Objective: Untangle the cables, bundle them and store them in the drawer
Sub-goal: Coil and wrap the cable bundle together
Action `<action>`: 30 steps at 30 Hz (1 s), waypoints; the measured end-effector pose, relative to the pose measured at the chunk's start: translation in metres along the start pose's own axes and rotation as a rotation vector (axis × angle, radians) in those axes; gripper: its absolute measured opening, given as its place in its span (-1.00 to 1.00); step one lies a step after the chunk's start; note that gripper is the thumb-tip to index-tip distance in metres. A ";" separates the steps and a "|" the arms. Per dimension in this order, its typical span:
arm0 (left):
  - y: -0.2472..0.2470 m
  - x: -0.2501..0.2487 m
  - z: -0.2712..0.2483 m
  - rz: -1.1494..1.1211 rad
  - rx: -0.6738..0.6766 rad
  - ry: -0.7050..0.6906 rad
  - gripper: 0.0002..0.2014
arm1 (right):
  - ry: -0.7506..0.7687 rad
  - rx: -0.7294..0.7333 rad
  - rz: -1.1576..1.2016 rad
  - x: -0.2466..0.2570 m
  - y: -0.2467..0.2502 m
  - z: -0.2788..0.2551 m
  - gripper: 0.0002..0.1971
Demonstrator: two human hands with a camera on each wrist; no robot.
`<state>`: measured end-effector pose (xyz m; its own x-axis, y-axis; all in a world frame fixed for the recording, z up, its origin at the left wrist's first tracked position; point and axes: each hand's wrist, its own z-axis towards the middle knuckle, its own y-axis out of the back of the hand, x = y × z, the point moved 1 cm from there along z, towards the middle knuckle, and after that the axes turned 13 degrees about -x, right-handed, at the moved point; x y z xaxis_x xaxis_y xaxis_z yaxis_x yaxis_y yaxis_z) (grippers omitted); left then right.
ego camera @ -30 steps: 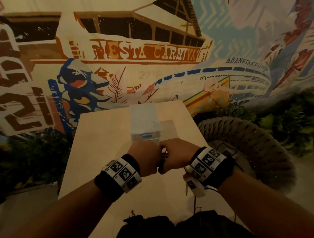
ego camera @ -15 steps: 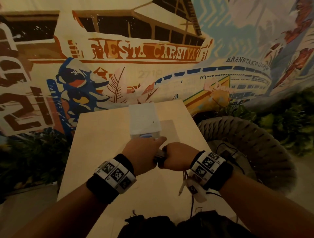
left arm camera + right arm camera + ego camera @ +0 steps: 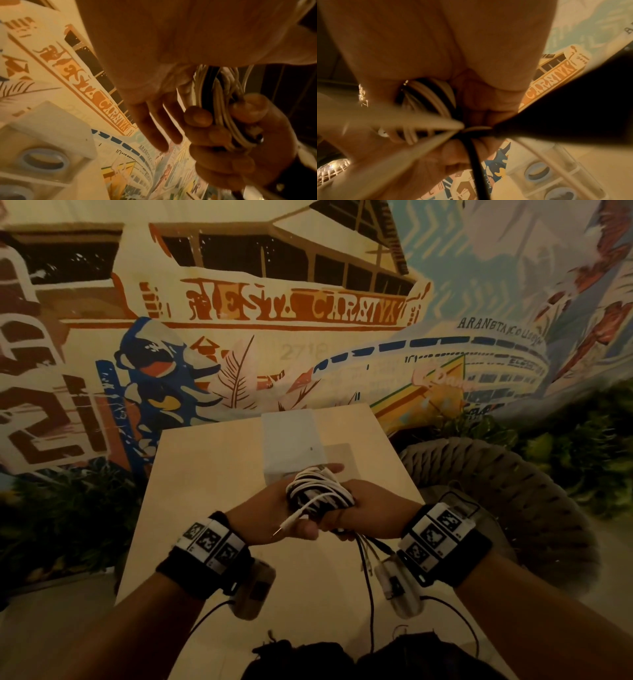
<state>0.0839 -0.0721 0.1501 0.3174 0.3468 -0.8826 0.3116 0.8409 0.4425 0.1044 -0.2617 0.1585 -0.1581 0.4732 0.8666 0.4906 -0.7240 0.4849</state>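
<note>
A coiled cable bundle (image 3: pixel 318 491) of white and black leads lies on my upturned left hand (image 3: pixel 274 515), whose fingers (image 3: pixel 154 128) stretch straight toward the drawer unit. My right hand (image 3: pixel 370 515) grips the bundle from the right, its fingers (image 3: pixel 247 108) curled round the strands (image 3: pixel 221 94). A white jack plug (image 3: pixel 286 527) pokes out over my left thumb. Loose ends (image 3: pixel 366 563) hang below the right hand; a black lead (image 3: pixel 474 162) drops past the right wrist camera. The small white drawer unit (image 3: pixel 291 440) stands just beyond the hands, its blue ring handles (image 3: pixel 42 161) facing me and its drawers closed.
The drawer unit stands on a pale wooden table (image 3: pixel 205 491) against a painted mural wall. A round woven rope seat (image 3: pixel 496 474) is close to the table's right edge. Green plants flank both sides. A dark mass (image 3: pixel 308 659) fills the bottom edge.
Both hands were knuckles up and pressed together before the drawer unit. Now the left hand is palm up with straight fingers and the wound bundle shows on top.
</note>
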 end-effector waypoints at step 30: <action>-0.012 -0.022 -0.009 -0.631 -0.136 0.111 -0.66 | 0.106 0.117 0.273 0.025 -0.013 -0.012 -0.80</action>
<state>0.0654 -0.0865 0.1625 0.0144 -0.1955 -0.9806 0.2891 0.9396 -0.1831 0.0841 -0.2463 0.1749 -0.0921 0.2101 0.9733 0.6215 -0.7516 0.2210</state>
